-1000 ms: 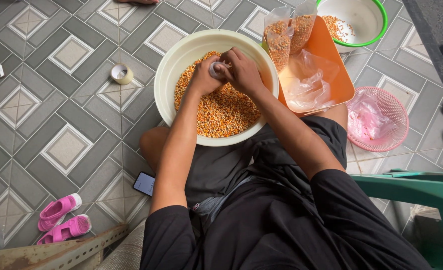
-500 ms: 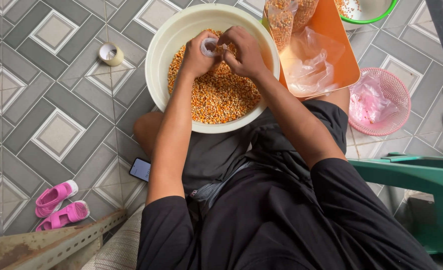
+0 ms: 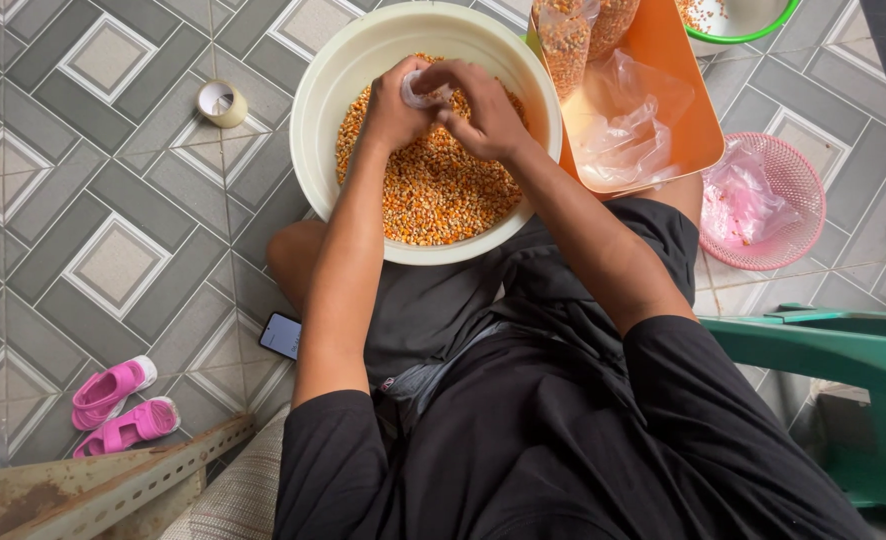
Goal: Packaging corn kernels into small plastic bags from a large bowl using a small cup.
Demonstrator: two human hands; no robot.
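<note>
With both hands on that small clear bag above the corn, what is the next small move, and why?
Probably spread the bag's mouth open. Both the left hand and right hand pinch a small clear bag that looks crumpled and empty, directly over the bowl of corn kernels.

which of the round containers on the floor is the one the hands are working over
The big cream basin of corn kernels, under both hands; the pink basket and green-rimmed bowl sit apart, untouched.

A basin (image 3: 313,110) of corn kernels (image 3: 433,190) sat between the seated person's knees, a tray (image 3: 678,90) holding plastic bags (image 3: 628,135) to its right, a tape roll (image 3: 221,102) left, a phone (image 3: 281,335) beside the left leg.
</note>
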